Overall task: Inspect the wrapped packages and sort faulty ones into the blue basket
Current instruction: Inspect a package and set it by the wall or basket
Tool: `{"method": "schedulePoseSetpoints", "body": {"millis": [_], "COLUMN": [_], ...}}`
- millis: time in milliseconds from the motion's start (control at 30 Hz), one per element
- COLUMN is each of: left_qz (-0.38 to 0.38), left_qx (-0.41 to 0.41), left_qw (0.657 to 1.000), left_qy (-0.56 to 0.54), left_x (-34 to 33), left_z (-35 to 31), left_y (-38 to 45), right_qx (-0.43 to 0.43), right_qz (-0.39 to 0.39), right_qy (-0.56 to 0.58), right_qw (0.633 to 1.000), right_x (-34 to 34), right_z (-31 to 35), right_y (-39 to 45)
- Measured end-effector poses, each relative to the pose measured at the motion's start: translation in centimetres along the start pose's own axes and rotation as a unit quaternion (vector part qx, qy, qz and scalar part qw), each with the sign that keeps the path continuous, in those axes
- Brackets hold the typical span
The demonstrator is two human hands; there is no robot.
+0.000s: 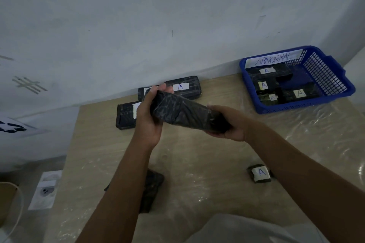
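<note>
Both hands hold a long black plastic-wrapped package [185, 112] above the middle of the table. My left hand [147, 116] grips its far left end, and my right hand [229, 124] cups its near right end from below. No label shows on the held package's visible side. The blue basket [333, 94], labelled ABNORMAL, stands at the back right and holds several black packages marked A.
Against the wall lie two wrapped packages [189, 87], one marked A, and another [125, 116] lies left of my hands. A small package marked A [260, 173] and a dark package [151, 191] lie near me. Clear film covers the wooden table [197, 163].
</note>
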State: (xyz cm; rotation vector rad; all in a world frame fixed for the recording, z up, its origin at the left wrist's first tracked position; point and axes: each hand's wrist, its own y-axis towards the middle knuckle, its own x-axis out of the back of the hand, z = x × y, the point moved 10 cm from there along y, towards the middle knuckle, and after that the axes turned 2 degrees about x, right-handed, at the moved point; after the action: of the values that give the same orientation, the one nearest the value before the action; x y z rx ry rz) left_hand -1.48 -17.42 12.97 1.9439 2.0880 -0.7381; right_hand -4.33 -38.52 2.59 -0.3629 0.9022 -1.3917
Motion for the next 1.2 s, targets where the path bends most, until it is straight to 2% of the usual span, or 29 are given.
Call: {"method": "schedulePoseSetpoints", "body": {"millis": [133, 267, 367, 467, 533, 633, 733, 800, 900, 1100, 1200], "left_qz": [-0.102, -0.103, -0.066, -0.029, 0.008, 0.052, 0.106, 0.134, 0.156, 0.148, 0.14], "left_qx": [0.036, 0.007, -0.041, -0.078, -0.086, -0.094, -0.116, -0.123, -0.149, -0.182, -0.204], "left_qw": [0.982, 0.951, 0.869, 0.792, 0.751, 0.71, 0.635, 0.603, 0.587, 0.591, 0.592], "left_qy": [0.156, 0.293, 0.489, 0.604, 0.654, 0.696, 0.756, 0.777, 0.78, 0.772, 0.767], "left_x": [5.0, 8.6, 10.7, 12.0, 12.4, 13.5, 14.5, 15.3, 16.1, 16.9, 16.8], "left_z": [2.1, 3.4, 4.0, 4.6, 5.4, 6.9, 8.8, 9.8, 10.7, 11.4, 11.3], "left_y": [1.5, 3.3, 5.8, 8.4, 10.1, 12.3, 13.9, 14.8, 15.9, 16.5, 16.4], "right_qx": [0.107, 0.234, 0.309, 0.348, 0.344, 0.335, 0.333, 0.331, 0.335, 0.326, 0.316], "right_qz": [-0.111, -0.198, -0.26, -0.282, -0.293, -0.311, -0.323, -0.329, -0.339, -0.395, -0.399], "right_qy": [-0.005, -0.072, -0.146, -0.179, -0.193, -0.199, -0.201, -0.204, -0.198, -0.178, -0.183], "right_qw": [0.988, 0.949, 0.903, 0.876, 0.871, 0.867, 0.863, 0.861, 0.857, 0.84, 0.841], "right_x": [1.6, 2.2, 2.0, 1.2, 0.9, 1.0, 1.1, 1.3, 1.8, 5.2, 5.5], "right_z": [0.9, 2.4, 3.6, 4.1, 4.0, 4.0, 3.8, 3.7, 3.9, 3.4, 3.0], "right_y": [1.9, 2.6, 2.5, 3.3, 4.3, 5.8, 7.5, 8.5, 8.9, 8.8, 9.4]}}
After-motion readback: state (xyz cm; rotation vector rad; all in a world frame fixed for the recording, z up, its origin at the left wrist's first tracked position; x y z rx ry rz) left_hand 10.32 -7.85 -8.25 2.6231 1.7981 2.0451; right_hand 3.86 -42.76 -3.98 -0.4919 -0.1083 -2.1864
